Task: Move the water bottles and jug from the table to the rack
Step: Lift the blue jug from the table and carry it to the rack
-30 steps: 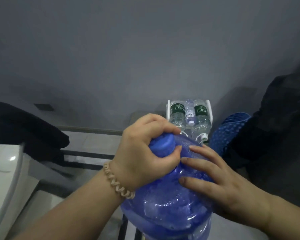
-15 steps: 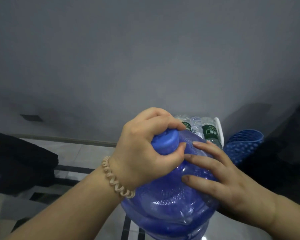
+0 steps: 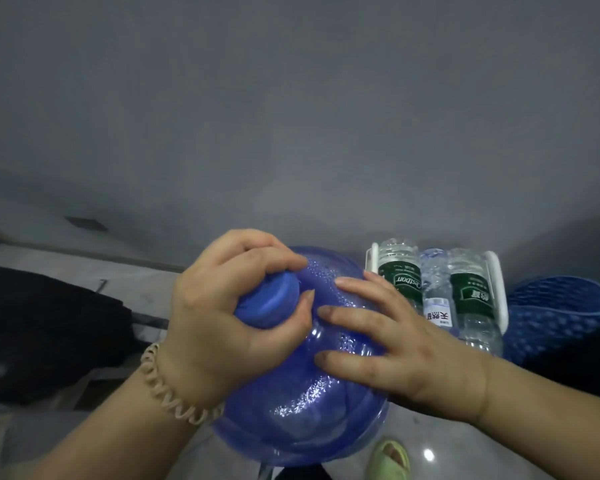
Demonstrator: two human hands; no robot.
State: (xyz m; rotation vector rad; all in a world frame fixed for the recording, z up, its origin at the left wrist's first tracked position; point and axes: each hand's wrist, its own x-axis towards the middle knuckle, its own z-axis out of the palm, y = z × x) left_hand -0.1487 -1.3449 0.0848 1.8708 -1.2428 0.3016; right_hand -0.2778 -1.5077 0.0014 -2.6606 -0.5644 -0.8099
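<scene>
I hold a large translucent blue water jug (image 3: pixel 302 403) in front of me, above the floor. My left hand (image 3: pixel 222 317) is shut around its blue capped neck (image 3: pixel 269 304). My right hand (image 3: pixel 395 344) lies flat on the jug's right shoulder, fingers spread. Just behind and right of the jug stands a white rack (image 3: pixel 497 289) against the wall, holding three clear water bottles (image 3: pixel 400 275), two with green labels and one with a white label between them.
A blue perforated basket (image 3: pixel 561 317) sits right of the rack. Something dark (image 3: pixel 49 327) lies at the left on the tiled floor. A foot in a green slipper (image 3: pixel 390 459) shows below the jug. A grey wall fills the upper view.
The view has moved nearer the rack, which now appears larger and right beside the jug. Both hands keep the same hold on the jug. The white table edge has left the view.
</scene>
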